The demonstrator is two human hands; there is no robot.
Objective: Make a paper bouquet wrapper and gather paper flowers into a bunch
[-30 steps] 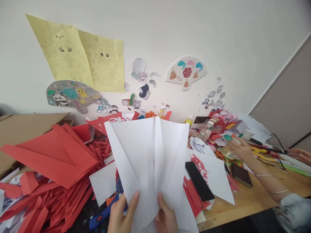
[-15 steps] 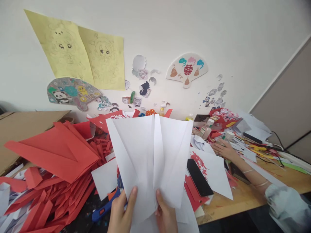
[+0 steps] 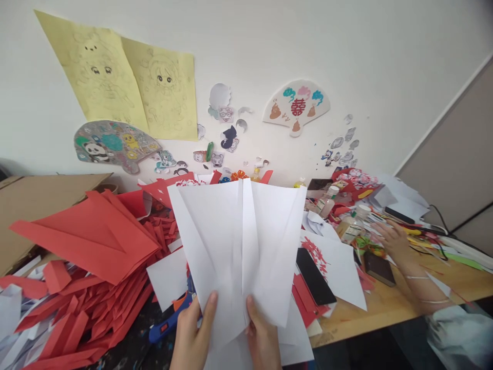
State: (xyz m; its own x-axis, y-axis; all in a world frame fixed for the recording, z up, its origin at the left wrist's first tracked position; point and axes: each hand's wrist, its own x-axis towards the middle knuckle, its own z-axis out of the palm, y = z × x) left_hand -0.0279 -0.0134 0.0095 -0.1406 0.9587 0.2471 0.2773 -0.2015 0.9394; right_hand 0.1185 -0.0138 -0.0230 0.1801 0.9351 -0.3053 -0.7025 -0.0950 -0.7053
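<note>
Folded white paper (image 3: 219, 231) stands up in front of me, with a crease line and a narrow raised flap down its middle. My left hand (image 3: 194, 329) is closed on its lower left part, thumb on the near face. Close to the middle fold, my right hand (image 3: 262, 329) pinches the lower edge. More white paper (image 3: 296, 339) shows below the held piece. Just left of my left hand lies a blue glue gun (image 3: 169, 318), partly covered.
Folded red paper (image 3: 96, 231) and red strips are heaped on the left beside a cardboard box (image 3: 42, 205). A black phone (image 3: 316, 275) lies right of the paper. A co-worker's hand (image 3: 396, 241) reaches over the cluttered wooden table (image 3: 346, 326). Fans and drawings hang on the wall.
The co-worker's hand has moved right, away from the bottles, uncovering a brown box-like thing and a bottle. My hands hold the white paper almost unchanged.
</note>
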